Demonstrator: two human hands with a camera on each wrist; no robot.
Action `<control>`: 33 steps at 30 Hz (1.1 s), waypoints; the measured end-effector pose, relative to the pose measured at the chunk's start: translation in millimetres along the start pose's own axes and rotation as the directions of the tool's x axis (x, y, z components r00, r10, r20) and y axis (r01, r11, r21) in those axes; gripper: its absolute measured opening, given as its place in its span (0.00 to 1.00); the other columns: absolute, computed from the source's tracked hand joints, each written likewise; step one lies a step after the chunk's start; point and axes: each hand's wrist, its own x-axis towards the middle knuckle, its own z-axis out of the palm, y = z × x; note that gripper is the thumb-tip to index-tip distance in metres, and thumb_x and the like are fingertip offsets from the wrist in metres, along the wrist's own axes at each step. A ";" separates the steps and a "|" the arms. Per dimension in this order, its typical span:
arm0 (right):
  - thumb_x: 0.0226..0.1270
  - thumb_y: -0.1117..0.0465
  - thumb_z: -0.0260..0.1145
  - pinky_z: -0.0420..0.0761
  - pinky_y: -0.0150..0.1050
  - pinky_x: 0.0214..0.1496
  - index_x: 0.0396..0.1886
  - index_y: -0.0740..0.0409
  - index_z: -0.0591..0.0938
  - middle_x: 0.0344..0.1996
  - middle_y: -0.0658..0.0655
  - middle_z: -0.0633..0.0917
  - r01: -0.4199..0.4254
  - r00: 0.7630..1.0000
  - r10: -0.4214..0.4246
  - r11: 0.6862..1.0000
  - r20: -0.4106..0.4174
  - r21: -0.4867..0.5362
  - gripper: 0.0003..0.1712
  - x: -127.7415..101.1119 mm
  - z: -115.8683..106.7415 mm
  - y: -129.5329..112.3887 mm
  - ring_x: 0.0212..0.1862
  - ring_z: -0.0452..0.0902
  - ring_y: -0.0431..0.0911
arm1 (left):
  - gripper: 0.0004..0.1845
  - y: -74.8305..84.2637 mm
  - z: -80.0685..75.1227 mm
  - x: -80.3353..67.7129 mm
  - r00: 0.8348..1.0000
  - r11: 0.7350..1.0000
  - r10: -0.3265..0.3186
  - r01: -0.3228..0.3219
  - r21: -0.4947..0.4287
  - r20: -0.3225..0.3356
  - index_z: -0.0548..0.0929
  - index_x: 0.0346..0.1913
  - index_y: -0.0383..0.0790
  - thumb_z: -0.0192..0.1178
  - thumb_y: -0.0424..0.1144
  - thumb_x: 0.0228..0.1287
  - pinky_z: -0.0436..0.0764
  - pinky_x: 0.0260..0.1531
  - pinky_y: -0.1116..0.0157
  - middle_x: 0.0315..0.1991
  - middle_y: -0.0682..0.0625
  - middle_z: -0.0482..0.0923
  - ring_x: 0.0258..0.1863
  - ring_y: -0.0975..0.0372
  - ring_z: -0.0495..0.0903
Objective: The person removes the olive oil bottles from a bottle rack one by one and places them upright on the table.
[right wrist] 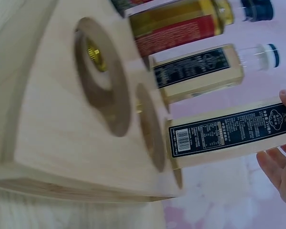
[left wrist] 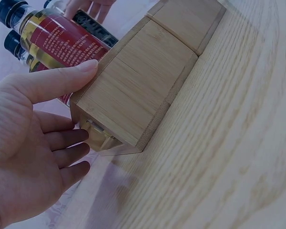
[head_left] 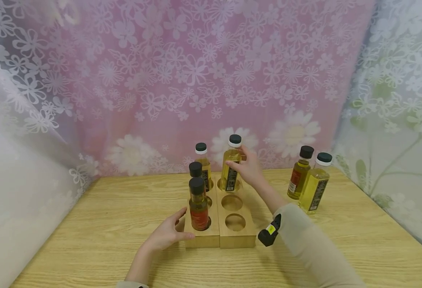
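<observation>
Head view: a pink and white floral curtain (head_left: 196, 84) backs a wood-grain table (head_left: 106, 224), where a pale-sleeved right arm (head_left: 312, 240) stretches in from the near right. Two wooden racks stand side by side, the left rack (head_left: 203, 241) and the right rack (head_left: 237, 241). The left hand (head_left: 165, 234) rests unclenched at the left rack's near left corner, thumb and loosely bent fingers touching it. The right hand (head_left: 250, 168), cut off in its own wrist view, grips a yellow oil bottle (head_left: 229, 179) at the right rack's far hole; whether the base touches bottom is hidden. In the left rack, a near red-labelled bottle (head_left: 199, 212) mostly blocks a middle dark-capped bottle (head_left: 195, 168), and both partly cover a far white-collared bottle (head_left: 205, 170). At far right, a black-labelled bottle (head_left: 313, 190) overlaps a red-labelled companion (head_left: 295, 180). The gripped bottle's black label (right wrist: 229, 130) carries fine Chinese print and a barcode (right wrist: 182, 140); its text, like the pale lines on the near bottle's red label (left wrist: 69, 40), is too small to read reliably.
</observation>
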 end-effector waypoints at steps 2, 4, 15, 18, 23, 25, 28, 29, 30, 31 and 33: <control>0.58 0.55 0.69 0.73 0.55 0.51 0.65 0.58 0.67 0.56 0.65 0.73 0.007 1.000 -0.007 0.999 0.005 0.032 0.36 1.0 -4.6 -3.1 0.55 0.70 0.60 | 0.50 0.0 -0.2 -0.6 1.000 1.000 0.004 -0.004 -0.005 0.004 0.51 0.71 0.31 0.69 0.43 0.52 0.61 0.57 0.40 0.70 0.34 0.49 0.65 0.34 0.50; 0.58 0.55 0.69 0.73 0.55 0.51 0.64 0.57 0.68 0.56 0.64 0.73 0.008 1.000 -0.008 0.999 0.001 0.041 0.34 1.6 -9.4 -5.5 0.55 0.70 0.59 | 0.50 0.3 -0.3 -1.1 1.000 1.000 0.008 -0.008 -0.009 0.006 0.51 0.71 0.31 0.69 0.43 0.52 0.60 0.57 0.40 0.70 0.34 0.48 0.65 0.34 0.49; 0.56 0.57 0.71 0.75 0.55 0.48 0.62 0.52 0.71 0.53 0.64 0.75 0.061 0.998 -0.061 0.997 -0.014 0.046 0.33 -3.0 -38.2 -9.9 0.52 0.72 0.59 | 0.50 1.0 -0.2 -2.2 1.000 1.000 0.008 -0.008 -0.022 0.007 0.50 0.71 0.31 0.69 0.43 0.53 0.60 0.57 0.40 0.70 0.33 0.48 0.65 0.33 0.48; 0.56 0.57 0.71 0.73 0.55 0.50 0.63 0.54 0.71 0.55 0.64 0.74 0.043 0.999 -0.043 0.999 -0.012 0.022 0.34 -5.8 -44.9 -6.9 0.54 0.70 0.59 | 0.50 1.3 -0.4 -2.2 1.000 1.000 0.007 -0.007 -0.017 0.002 0.51 0.71 0.31 0.69 0.43 0.52 0.60 0.57 0.40 0.70 0.33 0.48 0.65 0.33 0.49; 0.57 0.57 0.70 0.70 0.56 0.54 0.63 0.59 0.69 0.57 0.66 0.71 0.032 0.999 -0.032 0.999 0.007 0.001 0.34 -14.5 -57.9 -2.9 0.56 0.67 0.61 | 0.50 2.3 0.2 -2.0 1.000 1.000 0.005 -0.005 -0.015 0.000 0.51 0.71 0.31 0.69 0.43 0.52 0.60 0.57 0.40 0.70 0.33 0.49 0.65 0.33 0.49; 0.58 0.55 0.69 0.70 0.57 0.54 0.65 0.60 0.67 0.58 0.67 0.70 0.012 1.000 -0.012 1.000 0.020 -0.014 0.37 -19.8 -64.4 -1.6 0.57 0.66 0.62 | 0.50 2.7 0.5 -2.0 1.000 1.000 0.006 -0.006 -0.014 0.001 0.51 0.71 0.31 0.69 0.43 0.52 0.60 0.57 0.40 0.70 0.33 0.49 0.65 0.33 0.50; 0.58 0.51 0.68 0.71 0.57 0.54 0.69 0.60 0.62 0.60 0.67 0.69 -0.028 0.999 0.030 0.998 0.033 -0.047 0.43 -27.9 -75.1 1.2 0.59 0.65 0.62 | 0.50 2.8 0.8 -2.0 1.000 1.000 0.003 -0.003 -0.016 0.002 0.51 0.71 0.31 0.69 0.43 0.52 0.60 0.57 0.40 0.70 0.33 0.49 0.65 0.33 0.50; 0.58 0.50 0.68 0.71 0.57 0.54 0.70 0.59 0.61 0.61 0.67 0.68 -0.035 0.999 0.037 0.998 0.034 -0.058 0.44 -30.3 -78.5 2.2 0.59 0.65 0.62 | 0.50 2.7 0.9 -2.0 1.000 1.000 0.003 -0.003 -0.018 0.003 0.51 0.71 0.31 0.69 0.43 0.52 0.60 0.57 0.40 0.70 0.33 0.49 0.65 0.33 0.49; 0.58 0.49 0.68 0.72 0.56 0.53 0.71 0.59 0.60 0.61 0.67 0.68 -0.041 0.999 0.043 0.997 0.033 -0.070 0.45 -32.3 -81.9 3.4 0.59 0.65 0.62 | 0.50 2.6 0.9 -1.9 1.000 1.000 0.003 -0.003 -0.022 0.004 0.51 0.71 0.31 0.69 0.43 0.52 0.60 0.57 0.40 0.70 0.33 0.48 0.65 0.33 0.49; 0.57 0.48 0.68 0.72 0.56 0.53 0.71 0.59 0.59 0.61 0.67 0.68 -0.046 0.998 0.048 0.996 0.031 -0.075 0.46 -34.2 -85.0 4.6 0.59 0.66 0.62 | 0.50 2.5 0.8 -1.9 1.000 1.000 0.002 -0.002 -0.026 0.004 0.51 0.71 0.31 0.69 0.43 0.52 0.60 0.57 0.40 0.70 0.33 0.48 0.65 0.33 0.49; 0.57 0.48 0.68 0.72 0.56 0.53 0.71 0.59 0.60 0.61 0.67 0.69 -0.046 0.998 0.048 0.995 0.029 -0.087 0.46 -38.3 -91.4 6.2 0.58 0.67 0.63 | 0.50 2.1 0.7 -1.8 1.000 0.999 0.003 -0.003 -0.033 0.005 0.50 0.71 0.31 0.69 0.42 0.53 0.60 0.57 0.40 0.70 0.33 0.48 0.65 0.33 0.49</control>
